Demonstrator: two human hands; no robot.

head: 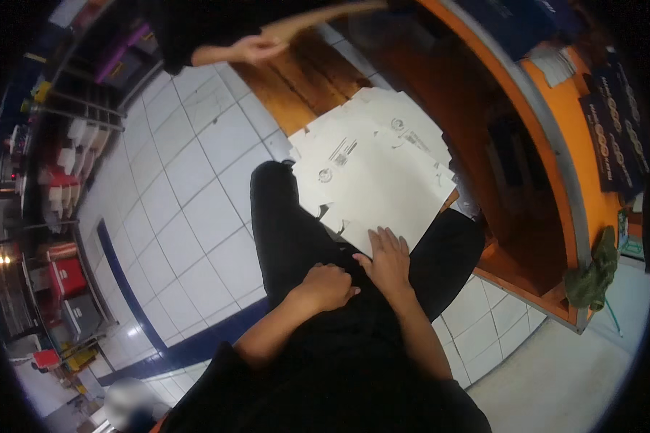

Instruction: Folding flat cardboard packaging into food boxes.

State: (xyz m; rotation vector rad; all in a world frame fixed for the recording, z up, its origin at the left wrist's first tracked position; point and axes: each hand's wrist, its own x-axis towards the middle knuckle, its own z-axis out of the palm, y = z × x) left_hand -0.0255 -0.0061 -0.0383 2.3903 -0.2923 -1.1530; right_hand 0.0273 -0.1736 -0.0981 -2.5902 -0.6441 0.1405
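Note:
Across my knees and over a wooden surface in front of me lie flat white die-cut cardboard box blanks (382, 187), overlapping, with small dark printing and slots along their edges. My right hand (388, 262) rests palm down on the near corner of the top blank, its fingers lying on the board and its thumb out to the left by the edge. Over my lap, left of that corner, my left hand (327, 286) has its fingers curled in. Nothing shows in it, and it appears apart from the cardboard.
Beyond the blanks is a brown wooden bench top (303, 81). Another person's hand (257, 50) reaches over it. An orange counter with a metal edge (560, 146) curves along the right, bearing dark printed boxes (609, 135). Racks with red bins (67, 276) line the left, beyond white floor tiles (195, 162).

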